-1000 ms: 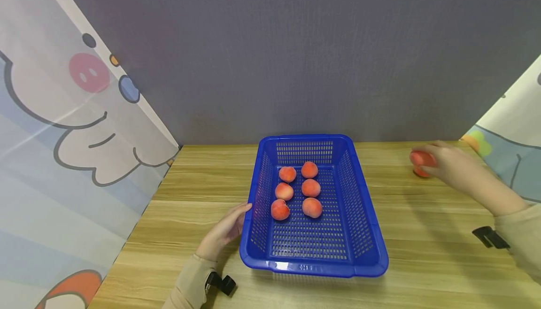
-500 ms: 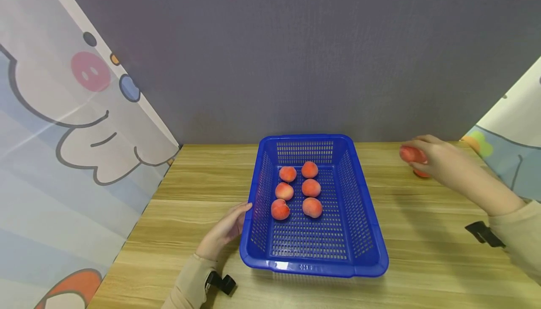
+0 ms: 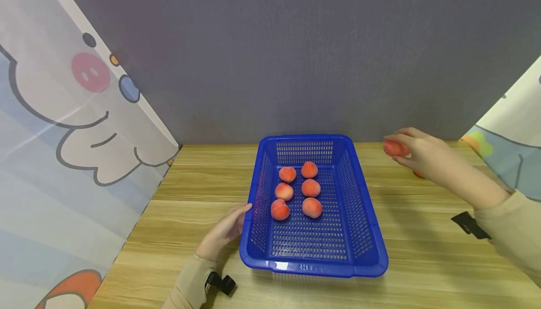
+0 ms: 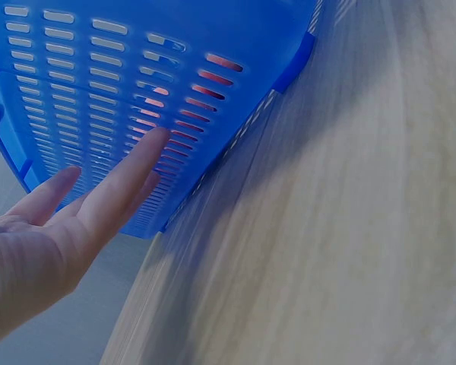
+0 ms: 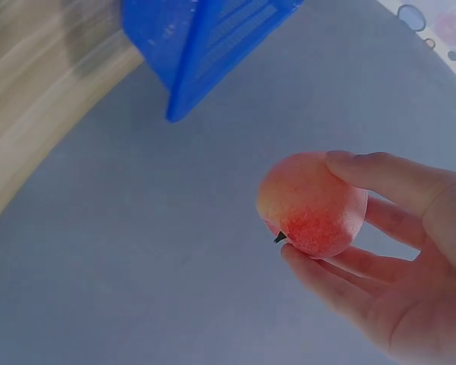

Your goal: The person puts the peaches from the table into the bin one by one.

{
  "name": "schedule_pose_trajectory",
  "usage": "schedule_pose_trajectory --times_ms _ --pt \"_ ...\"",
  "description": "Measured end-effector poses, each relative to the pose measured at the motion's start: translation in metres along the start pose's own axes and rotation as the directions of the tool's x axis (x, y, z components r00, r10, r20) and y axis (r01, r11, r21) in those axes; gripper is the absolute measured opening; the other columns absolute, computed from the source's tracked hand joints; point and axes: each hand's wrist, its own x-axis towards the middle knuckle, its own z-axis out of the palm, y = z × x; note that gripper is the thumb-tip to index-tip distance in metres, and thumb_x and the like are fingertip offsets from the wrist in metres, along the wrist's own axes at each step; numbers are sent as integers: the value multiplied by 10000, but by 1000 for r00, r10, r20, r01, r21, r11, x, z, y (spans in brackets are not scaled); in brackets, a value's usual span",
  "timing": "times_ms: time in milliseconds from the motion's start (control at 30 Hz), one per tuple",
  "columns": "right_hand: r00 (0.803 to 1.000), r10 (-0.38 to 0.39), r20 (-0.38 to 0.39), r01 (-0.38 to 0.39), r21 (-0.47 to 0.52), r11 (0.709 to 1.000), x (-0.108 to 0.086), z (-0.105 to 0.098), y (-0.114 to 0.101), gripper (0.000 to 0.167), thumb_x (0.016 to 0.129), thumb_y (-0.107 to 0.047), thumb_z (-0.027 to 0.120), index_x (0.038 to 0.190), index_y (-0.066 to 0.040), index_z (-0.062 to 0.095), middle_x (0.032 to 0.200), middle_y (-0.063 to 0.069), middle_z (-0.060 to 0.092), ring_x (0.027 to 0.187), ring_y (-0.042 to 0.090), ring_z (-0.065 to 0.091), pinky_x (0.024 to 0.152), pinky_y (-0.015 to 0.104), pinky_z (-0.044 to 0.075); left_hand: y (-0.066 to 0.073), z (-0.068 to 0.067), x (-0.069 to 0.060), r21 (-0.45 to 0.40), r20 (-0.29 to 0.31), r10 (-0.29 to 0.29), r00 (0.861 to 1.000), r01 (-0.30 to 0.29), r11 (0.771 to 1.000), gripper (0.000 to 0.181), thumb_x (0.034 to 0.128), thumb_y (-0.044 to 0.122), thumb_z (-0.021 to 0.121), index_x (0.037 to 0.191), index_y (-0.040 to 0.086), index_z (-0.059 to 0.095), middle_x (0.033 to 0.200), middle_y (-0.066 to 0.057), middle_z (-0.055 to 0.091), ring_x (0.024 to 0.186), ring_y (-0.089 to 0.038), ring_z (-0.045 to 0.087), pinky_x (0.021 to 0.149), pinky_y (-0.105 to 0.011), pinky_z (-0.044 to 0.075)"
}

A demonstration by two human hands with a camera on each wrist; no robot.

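Note:
In the head view my right hand (image 3: 428,156) holds a peach (image 3: 394,148) above the table, right of a blue plastic basket (image 3: 314,269). The right wrist view shows the thumb on one side of this peach (image 5: 311,201) and fingers on the other, its small dark stem exposed. Behind that hand another peach (image 3: 418,173) lies on the table, mostly hidden. My left hand (image 3: 226,229) touches the basket's left side at the rim. Its fingers (image 4: 129,179) lie fairly straight along the slotted outer wall. Several peaches (image 3: 311,188) sit in two columns inside the basket.
The basket stands on a wood-grain table (image 3: 186,191). A grey panel (image 3: 296,55) rises behind the table's far edge. Cartoon-printed sheets (image 3: 46,158) flank the left and right sides.
My right hand has carried the peach leftward and slightly up, away from the one on the table. My left hand, the basket and the peaches inside have stayed put.

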Motion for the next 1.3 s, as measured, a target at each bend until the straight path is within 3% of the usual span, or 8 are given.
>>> schedule_pose_trajectory --times_ms 300,533,733,1300 --pt "992 -102 -69 105 42 994 22 1 -25 386 599 43 731 968 27 618 914 243 568 765 377 576 576 493 479 0 1 0 -12 -2 -7 1000 7 1000 234 965 159 300 1045 130 518 898 28 645 800 -92 612 694 -246 509" --pt "989 -142 -41 144 75 987 37 1 -46 380 648 46 719 1010 25 607 946 224 566 790 346 579 624 458 497 8 7 -3 -19 20 -4 1000 5 1000 267 969 121 251 1061 114 502 898 22 646 799 -98 613 691 -249 510" --pt "975 -216 -59 221 91 971 47 7 -59 402 629 57 737 1004 24 596 955 210 562 787 329 580 631 426 506 13 11 -5 -5 7 -7 1000 7 1000 265 965 107 247 1065 104 493 888 27 642 794 -92 608 692 -247 508" --pt "958 -279 66 269 130 954 65 28 -101 378 691 -13 723 1045 -8 591 1021 167 561 887 297 573 728 395 497 2 1 1 -9 -12 -11 1000 11 1000 255 966 115 269 1062 110 505 891 19 646 793 -101 613 686 -255 511"
